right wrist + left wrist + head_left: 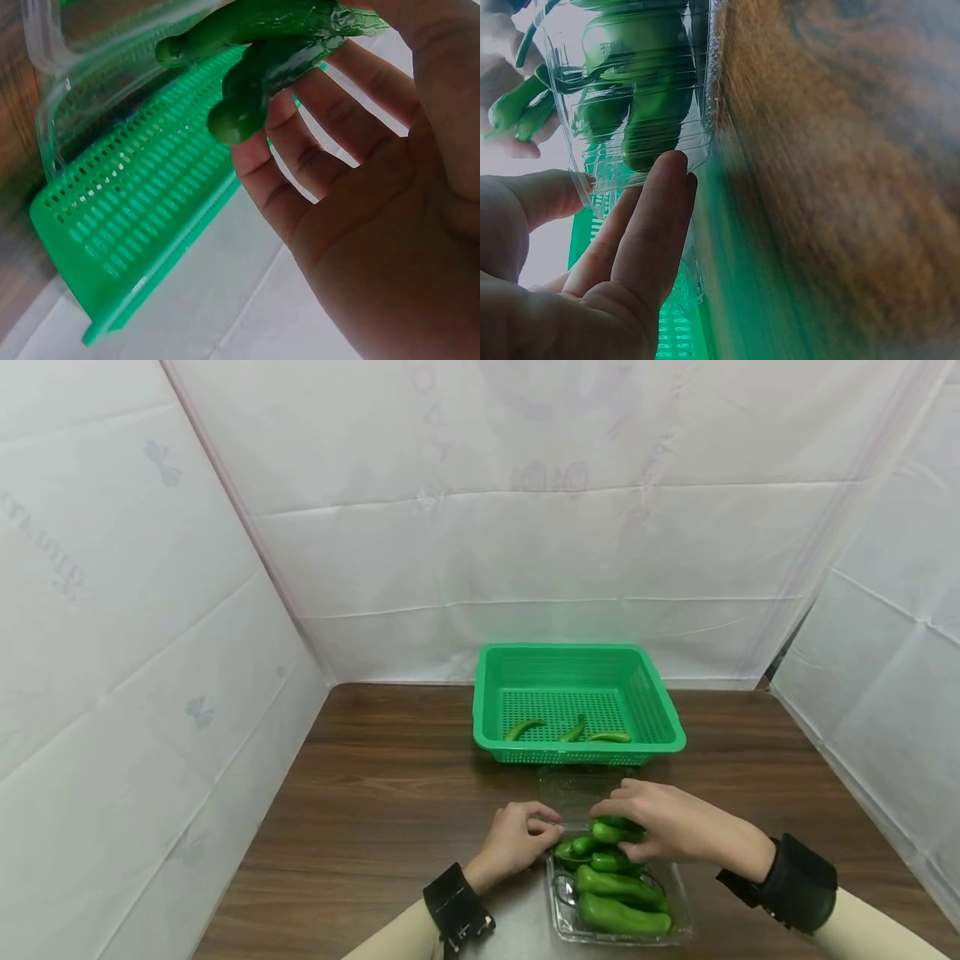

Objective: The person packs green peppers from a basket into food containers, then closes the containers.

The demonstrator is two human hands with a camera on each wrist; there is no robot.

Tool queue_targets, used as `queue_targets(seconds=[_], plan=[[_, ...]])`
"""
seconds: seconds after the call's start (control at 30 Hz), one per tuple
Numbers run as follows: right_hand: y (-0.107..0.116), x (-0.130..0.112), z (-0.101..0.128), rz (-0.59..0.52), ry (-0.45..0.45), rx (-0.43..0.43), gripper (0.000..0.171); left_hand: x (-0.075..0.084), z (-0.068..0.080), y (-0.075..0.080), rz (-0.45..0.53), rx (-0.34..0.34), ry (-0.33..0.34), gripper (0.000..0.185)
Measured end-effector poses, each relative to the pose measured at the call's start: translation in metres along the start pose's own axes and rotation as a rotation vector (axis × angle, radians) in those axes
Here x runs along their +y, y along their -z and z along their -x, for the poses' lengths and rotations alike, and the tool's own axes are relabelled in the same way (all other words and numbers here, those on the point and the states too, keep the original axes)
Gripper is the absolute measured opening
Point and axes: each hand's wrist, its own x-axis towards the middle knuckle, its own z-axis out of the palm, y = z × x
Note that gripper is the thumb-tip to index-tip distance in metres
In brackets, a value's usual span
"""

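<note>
On the brown counter (375,793), just in front of me, sits a clear plastic tray (678,920) heaped with green peppers (621,902). My right hand (663,827) reaches over its far end, and the grip there is closed on two of the peppers (259,71): my fingers curl under them, as the right wrist view shows plainly. The pair is raised a little above the pile, though from the head view I can't quite tell whether they are clear of the peppers beneath.

My left hand (517,843) is at the tray's left far corner. Its fingers (656,217) lie fairly straight with the tips pressed to the clear wall, thumb alongside, so that grip is open and only touching the plastic, not clasping it.

Just beyond the tray stands a green slotted basket (487,693), close to the white backdrop (525,527). Three loose peppers (573,731) lie on its floor near the front wall, spread side by side. The tray's open lid appears to lie flat between tray and basket.
</note>
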Motion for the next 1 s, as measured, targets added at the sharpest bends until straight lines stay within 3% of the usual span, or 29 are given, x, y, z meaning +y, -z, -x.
queue_targets(seconds=[0.3,0.63,0.8,1.0], plan=[[-0.016,-0.006,0.003,-0.058,-0.051,-0.100,0.045,-0.001,0.003,0.000,-0.007,-0.003,0.015,0.022],[-0.021,-0.008,0.004,-0.016,-0.042,-0.072,0.047,-0.002,-0.001,-0.001,0.001,-0.003,0.005,0.022],[-0.021,-0.011,0.008,-0.070,-0.096,-0.122,0.053,-0.004,0.000,-0.001,0.011,-0.015,0.009,0.022],[-0.019,-0.012,0.010,-0.094,-0.086,-0.097,0.055,-0.003,0.000,0.000,0.016,-0.007,0.008,0.022]])
